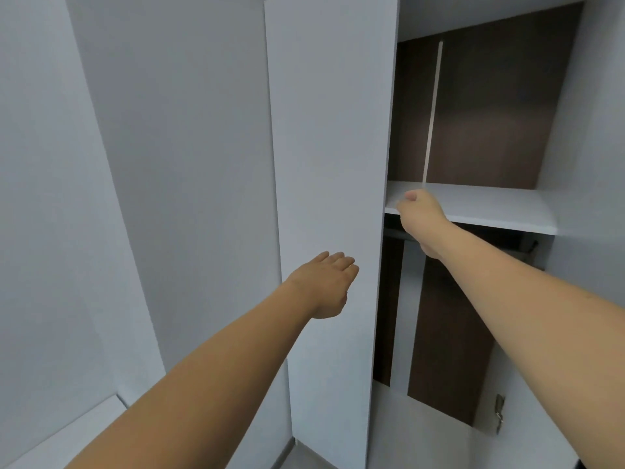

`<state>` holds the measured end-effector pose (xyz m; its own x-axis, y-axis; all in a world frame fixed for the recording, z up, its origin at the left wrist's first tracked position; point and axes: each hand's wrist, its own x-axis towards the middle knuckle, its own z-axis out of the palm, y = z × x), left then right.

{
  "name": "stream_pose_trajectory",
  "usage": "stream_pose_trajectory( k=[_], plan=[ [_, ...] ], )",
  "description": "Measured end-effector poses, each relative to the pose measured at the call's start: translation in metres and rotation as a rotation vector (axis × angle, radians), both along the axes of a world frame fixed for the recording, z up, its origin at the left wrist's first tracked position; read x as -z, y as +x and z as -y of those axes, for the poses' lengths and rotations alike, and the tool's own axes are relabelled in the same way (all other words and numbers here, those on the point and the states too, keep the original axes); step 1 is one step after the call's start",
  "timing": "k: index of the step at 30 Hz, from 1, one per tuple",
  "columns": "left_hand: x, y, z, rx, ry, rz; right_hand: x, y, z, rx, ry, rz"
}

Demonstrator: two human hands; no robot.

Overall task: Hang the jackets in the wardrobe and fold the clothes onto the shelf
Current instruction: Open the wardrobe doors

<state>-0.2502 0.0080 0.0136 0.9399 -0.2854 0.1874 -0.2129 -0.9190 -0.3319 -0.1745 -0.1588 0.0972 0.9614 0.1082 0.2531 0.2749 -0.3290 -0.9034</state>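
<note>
L fingers (338,260): yours, straight and loose, released, holding nothing; tips at or near the face of the wardrobe door (324,164), contact unclear.
R fingers (411,198): curled in, clenched-looking; can't tell if they grasp anything, palm side hidden.
R hand (421,214): at front edge of shelf (490,208), near its left end.
L hand (323,286): lower and left of R.
Wardrobe (490,113): open; dark back panel behind R fingers.
Rail (399,234): just under shelf, below R fingers.
Hinge (499,412): far below-right of R.
</note>
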Motion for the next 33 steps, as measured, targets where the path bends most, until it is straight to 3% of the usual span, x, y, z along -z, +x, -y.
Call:
stream_pose_trajectory(
  k=[15,24,27,33],
  plan=[
    [-0.018,0.168,-0.026,0.058,0.25,-0.03,-0.026,0.162,-0.044,-0.013,-0.026,0.097],
    [0.025,0.286,-0.001,0.179,0.46,-0.054,-0.022,0.264,-0.07,-0.015,0.083,0.202],
    [0.036,0.306,-0.002,0.12,0.557,0.005,-0.014,0.284,-0.076,0.007,0.126,0.223],
    [0.057,0.307,-0.001,0.079,0.606,0.078,-0.012,0.285,-0.066,0.031,-0.019,0.273]
  ],
)
